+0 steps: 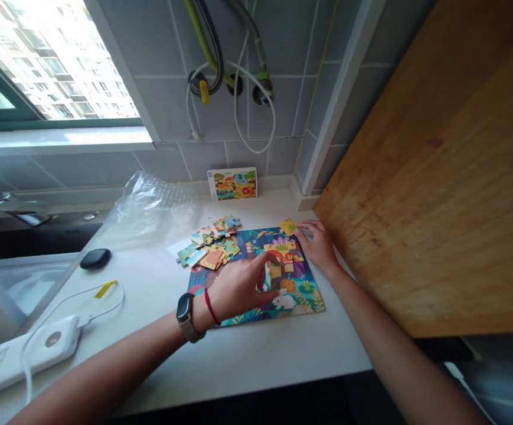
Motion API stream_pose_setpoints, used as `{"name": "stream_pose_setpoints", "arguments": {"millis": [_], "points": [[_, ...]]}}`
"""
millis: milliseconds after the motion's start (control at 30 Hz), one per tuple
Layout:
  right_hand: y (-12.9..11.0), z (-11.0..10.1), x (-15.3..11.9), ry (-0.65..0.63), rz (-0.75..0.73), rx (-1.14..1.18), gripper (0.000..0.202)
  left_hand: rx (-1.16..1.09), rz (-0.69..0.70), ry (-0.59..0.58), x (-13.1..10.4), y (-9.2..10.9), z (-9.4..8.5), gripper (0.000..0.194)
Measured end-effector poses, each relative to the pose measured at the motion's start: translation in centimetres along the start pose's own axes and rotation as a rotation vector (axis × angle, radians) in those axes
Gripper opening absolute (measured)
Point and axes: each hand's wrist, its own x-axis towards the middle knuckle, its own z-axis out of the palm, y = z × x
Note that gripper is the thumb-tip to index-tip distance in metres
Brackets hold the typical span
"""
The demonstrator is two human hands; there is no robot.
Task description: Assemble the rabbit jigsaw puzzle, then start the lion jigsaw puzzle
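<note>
The white table (256, 354) carries the puzzle. At its left is the dark sink (68, 229), with a white tub (35, 260) just beside it; pale, see-through material lies inside, too unclear to name. A clear bag (154, 206) lies crumpled near the wall. The colourful puzzle (307, 286) lies flat, partly beneath the left hand (238, 283), which is open, thumb and forefinger curved apart above it. The right hand (319, 243), at the puzzle's far right corner, pinches a yellow piece (288, 226) by its right side, between thumb and fingers. Loose pieces (214, 242) are heaped at the puzzle's far left corner, beyond the left hand. A picture card (234, 183) leans upright against the wall.
</note>
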Motion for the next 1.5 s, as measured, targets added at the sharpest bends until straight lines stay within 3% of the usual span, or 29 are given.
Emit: {"name": "stream_pose_setpoints", "arguments": {"millis": [200,367,467,600,733,833,900,1000,1133,1200,1333,1500], "points": [[-1.0,-0.5,0.1,0.066,-0.027,0.032,0.025,0.051,0.053,0.158,0.2,-1.5,-1.7,0.047],[-1.0,-0.5,0.2,0.038,0.013,0.062,0.027,0.091,0.018,0.179,0.2,-1.8,-2.9,0.05],[-1.0,-0.5,0.3,0.03,0.039,0.083,0.029,0.132,-0.022,0.135,0.3,-2.1,-3.3,0.051],[-0.6,-0.6,0.3,0.047,0.106,0.127,0.033,0.184,-0.064,0.082,0.6,-3.0,-2.5,0.053],[0.5,-0.7,0.5,0.196,0.335,0.284,0.041,0.184,-0.109,0.073,1.4,-4.4,-0.3,0.053],[1.2,-0.9,0.7,0.25,0.395,0.322,0.045,0.168,-0.134,0.068,1.8,-5.1,1.0,0.054],[1.3,-1.0,0.7,0.242,0.404,0.323,0.045,0.152,-0.152,0.07,1.9,-5.3,1.0,0.064],[1.2,-1.1,0.7,0.227,0.422,0.326,0.044,0.13,-0.169,0.102,2.0,-5.7,-0.3,0.072],[0.9,-1.1,0.7,0.215,0.441,0.337,0.044,0.162,-0.131,0.215,2.4,-8.2,-3.3,0.04],[0.9,-1.1,0.7,0.206,0.443,0.342,0.044,0.197,-0.17,0.289,2.7,-10.4,-4.5,0.047],[1.0,-1.0,0.7,0.183,0.438,0.345,0.043,0.117,-0.184,0.269,3.2,-14.5,-5.5,0.078],[1.2,-1.0,0.7,0.157,0.434,0.335,0.043,0.051,-0.209,0.236,3.5,-16.3,-4.7,0.069]]}}
